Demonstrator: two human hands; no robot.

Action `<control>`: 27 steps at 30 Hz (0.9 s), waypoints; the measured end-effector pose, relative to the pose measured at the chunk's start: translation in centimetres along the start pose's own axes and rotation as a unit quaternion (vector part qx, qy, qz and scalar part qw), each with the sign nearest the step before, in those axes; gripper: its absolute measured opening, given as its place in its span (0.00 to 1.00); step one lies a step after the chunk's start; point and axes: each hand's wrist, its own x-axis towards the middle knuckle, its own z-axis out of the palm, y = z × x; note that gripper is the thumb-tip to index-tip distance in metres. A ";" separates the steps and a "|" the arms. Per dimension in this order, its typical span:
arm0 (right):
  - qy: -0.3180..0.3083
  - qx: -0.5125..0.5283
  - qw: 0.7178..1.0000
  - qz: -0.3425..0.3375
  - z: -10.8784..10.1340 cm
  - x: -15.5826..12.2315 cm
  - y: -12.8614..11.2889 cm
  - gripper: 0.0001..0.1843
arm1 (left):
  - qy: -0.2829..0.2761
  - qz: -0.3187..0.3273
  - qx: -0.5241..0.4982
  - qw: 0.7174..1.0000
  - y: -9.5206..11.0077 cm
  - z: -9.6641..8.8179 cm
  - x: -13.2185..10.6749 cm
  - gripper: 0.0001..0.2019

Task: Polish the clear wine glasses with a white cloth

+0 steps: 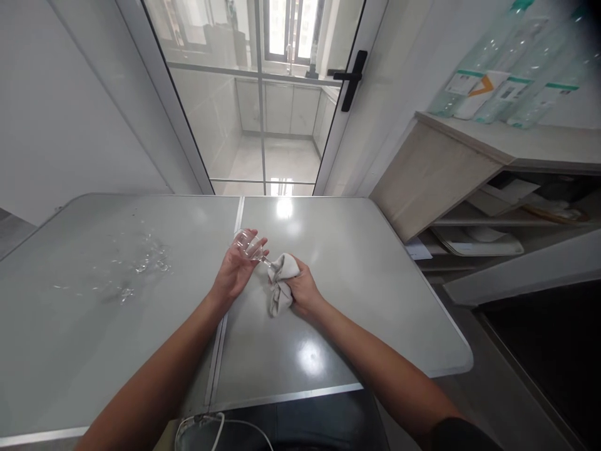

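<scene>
Tilted on its side above the table, a clear stemmed glass (251, 245) has its bowl in my left hand (235, 269), whose fingers curl round it. The stem points right and toward me. My right hand (303, 285) grips a bunched pale grey-white cloth (282, 282), which covers the foot end of the glass. The foot itself is hidden inside the folds, and the cloth's lower end hangs loose.
On the left half of the grey table (375, 282) lies crumpled clear material (150, 260), perhaps plastic film. A metal-edged seam crosses the tabletop. Beyond stands a glass door (291, 113). Several plastic bottles (507, 81) stand on a wooden cabinet (451, 169) at right.
</scene>
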 end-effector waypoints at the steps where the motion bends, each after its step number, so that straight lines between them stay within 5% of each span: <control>1: -0.006 0.030 0.998 0.047 0.1 0.1 0.0 0.16 | -0.004 0.016 0.002 1.000 0.1 0.2 0.0 0.33; 4: -0.035 0.070 0.990 0.121 -0.2 0.4 -0.5 0.17 | -0.010 0.047 0.009 0.999 0.1 0.8 -0.2 0.33; 10: -0.013 0.033 0.989 0.142 -1.0 1.0 -0.8 0.15 | -0.009 0.054 0.009 0.998 -0.2 0.6 -0.2 0.32; 13: 0.081 -0.071 0.992 0.066 -1.2 0.9 -0.6 0.17 | -0.001 0.059 0.017 0.998 -0.2 0.3 -0.2 0.32; 16: 0.116 -0.224 0.965 -0.067 -1.8 0.4 -1.4 0.19 | 0.012 0.078 0.021 0.997 -0.2 -0.2 0.0 0.32; 19: 0.080 -0.388 0.901 -0.177 -2.4 -0.3 -3.2 0.15 | 0.034 0.098 0.029 0.994 -0.2 -0.9 0.3 0.31; 21: 0.047 -0.489 0.847 -0.204 -2.4 -0.8 -4.2 0.03 | 0.044 0.102 0.041 0.993 -0.2 -1.2 0.5 0.31; 24: -0.017 -0.642 0.746 -0.174 -2.0 -1.4 -4.9 0.26 | 0.045 0.107 0.061 0.991 -0.4 -1.5 0.6 0.32; 27: -0.084 -0.750 0.643 -0.129 -1.4 -1.8 -4.8 0.35 | 0.048 0.109 0.082 0.989 -0.5 -1.4 0.6 0.34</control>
